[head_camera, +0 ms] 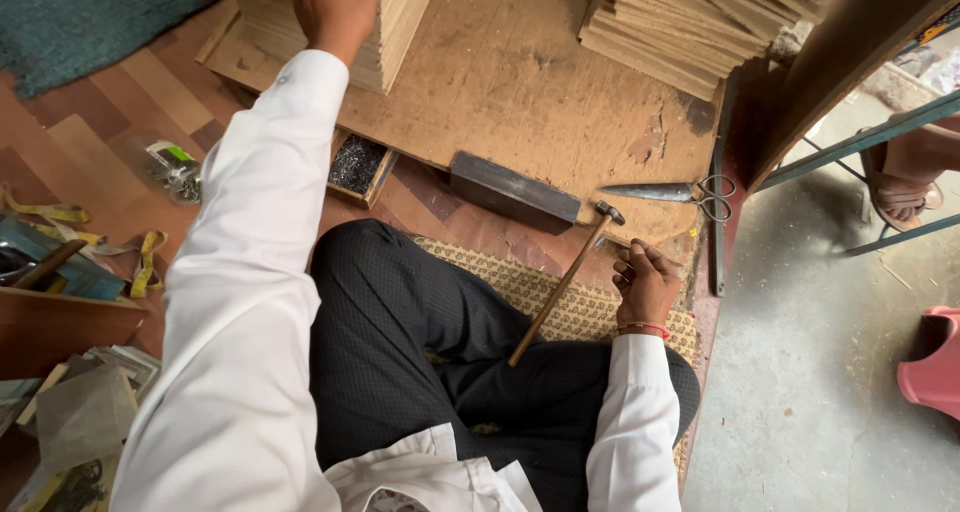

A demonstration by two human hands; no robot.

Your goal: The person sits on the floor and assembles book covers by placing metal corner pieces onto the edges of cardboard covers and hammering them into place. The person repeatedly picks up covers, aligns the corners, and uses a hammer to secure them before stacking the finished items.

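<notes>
My left hand (335,7) reaches far forward and rests on top of a tall stack of thin wooden boards (395,27) at the upper left of a low plywood work board (520,82). Whether its fingers grip a board is hidden. My right hand (645,284) lies curled near my right knee on a patterned mat (575,312), beside the wooden handle of a small hammer (565,282). The hammer leans against the work board's edge, its head up. I sit cross-legged in dark trousers and a white shirt.
A second stack of boards (690,17) sits at the upper right. A dark metal block (512,187) and large scissors (670,192) lie on the work board. A small tray of nails (357,165) sits left of it. Yellow measuring tape (145,262), clutter and another person's sandalled foot (905,197) lie around.
</notes>
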